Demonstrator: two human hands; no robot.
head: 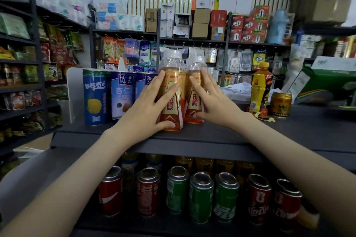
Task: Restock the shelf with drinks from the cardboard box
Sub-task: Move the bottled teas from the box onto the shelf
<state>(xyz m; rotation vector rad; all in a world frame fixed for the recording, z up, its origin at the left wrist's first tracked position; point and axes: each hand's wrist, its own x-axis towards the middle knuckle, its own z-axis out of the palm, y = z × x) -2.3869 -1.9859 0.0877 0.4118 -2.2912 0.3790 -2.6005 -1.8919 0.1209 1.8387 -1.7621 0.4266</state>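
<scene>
Two orange-labelled drink bottles with clear caps stand upright side by side on the dark top shelf (pixel 212 132). My left hand (pixel 148 106) lies flat with straight fingers against the front of the left bottle (pixel 176 75). My right hand (pixel 210 98) presses with straight fingers on the right bottle (pixel 194 86), its thumb at the bottle's base. Neither hand curls round a bottle. The cardboard box is not in view.
Three tall blue cans (pixel 94 98) stand left of the bottles beside a white divider (pixel 71 90). A yellow bottle (pixel 260 90) and a gold can (pixel 280 105) stand at the right. Red and green cans (pixel 201 196) fill the shelf below.
</scene>
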